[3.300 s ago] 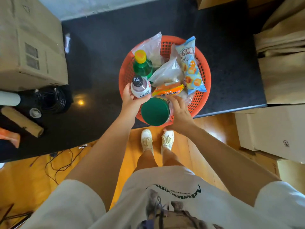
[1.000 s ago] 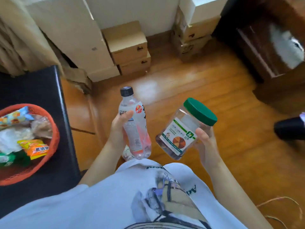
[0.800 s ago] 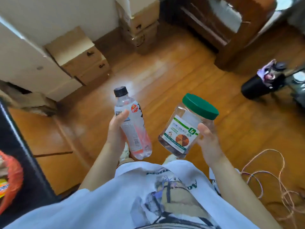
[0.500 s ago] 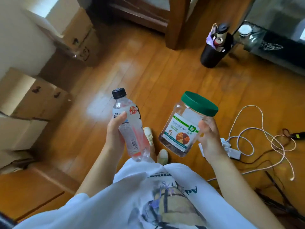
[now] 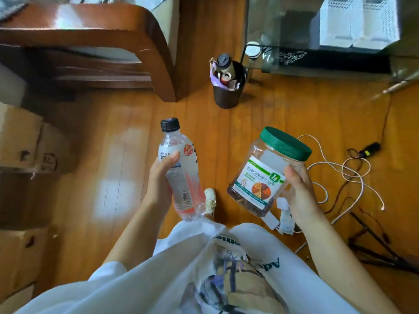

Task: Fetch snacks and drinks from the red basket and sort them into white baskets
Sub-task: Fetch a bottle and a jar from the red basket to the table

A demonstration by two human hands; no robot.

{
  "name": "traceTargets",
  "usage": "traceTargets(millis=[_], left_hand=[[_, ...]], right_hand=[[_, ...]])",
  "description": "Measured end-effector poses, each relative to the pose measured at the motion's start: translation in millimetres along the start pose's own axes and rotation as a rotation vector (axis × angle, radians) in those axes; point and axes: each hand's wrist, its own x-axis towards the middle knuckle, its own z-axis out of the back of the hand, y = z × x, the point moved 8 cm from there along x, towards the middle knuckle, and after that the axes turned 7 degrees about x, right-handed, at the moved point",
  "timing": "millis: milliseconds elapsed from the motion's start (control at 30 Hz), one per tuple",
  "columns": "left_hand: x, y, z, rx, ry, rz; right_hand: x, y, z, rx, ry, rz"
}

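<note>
My left hand (image 5: 159,182) grips a clear drink bottle (image 5: 181,175) with a black cap and a pinkish base, held tilted above the wooden floor. In my right hand (image 5: 298,191) is a clear snack jar (image 5: 264,175) with a green lid and a white-green label, tilted to the right. Two white baskets (image 5: 359,21) stand side by side on a glass table at the top right, well beyond both hands. The red basket is out of view.
A dark bin (image 5: 227,87) stuffed with rubbish stands on the floor ahead. A wooden chair frame (image 5: 127,48) fills the top left. Cardboard boxes (image 5: 25,146) line the left. White and dark cables (image 5: 347,184) and a power strip lie on the floor at right.
My view has swung away from the black table and red basket, across the boxes and floor, to the glass table with the white baskets. Both hands keep holding the bottle and jar.
</note>
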Motion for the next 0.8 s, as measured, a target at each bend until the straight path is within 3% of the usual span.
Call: traceTargets(millis=[400, 800], left_hand=[[157, -54, -129, 0.144, 0.257, 0.099], [296, -128, -302, 0.169, 0.25, 0.038]], right_hand=[[104, 78, 71, 0.165, -0.218, 0.095], [262, 211, 178, 0.084, -0.187, 0.128]])
